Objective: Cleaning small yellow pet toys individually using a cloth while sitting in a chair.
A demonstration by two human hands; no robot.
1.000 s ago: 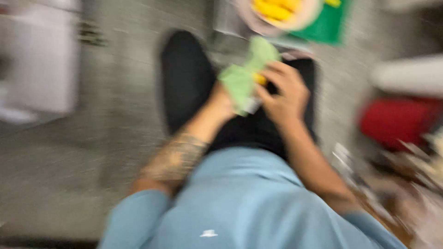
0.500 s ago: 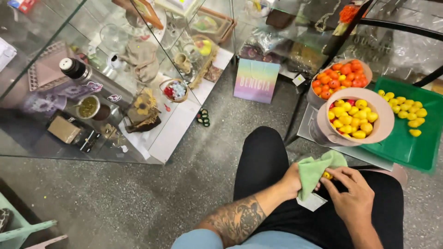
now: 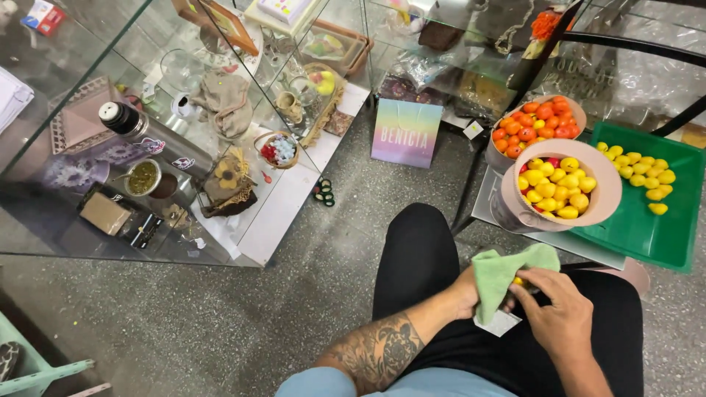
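Green cloth (image 3: 504, 276) w/ small yellow fruit (image 3: 518, 281) pinched between both hands (image 3: 515, 298), together over lap, forearms angled inward.

A rectangular pastel purple-to-green gradient sign (image 3: 406, 133) leaned on the floor against the glass display cabinet (image 3: 243, 169); a small red-and-white box (image 3: 43, 16) lay on top.

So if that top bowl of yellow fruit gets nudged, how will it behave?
Probably tippy: the bowl sits tilted atop a container, overhanging it. The round fruit would likely roll out onto the green tray. Looks fairly heavy, being heaped full.
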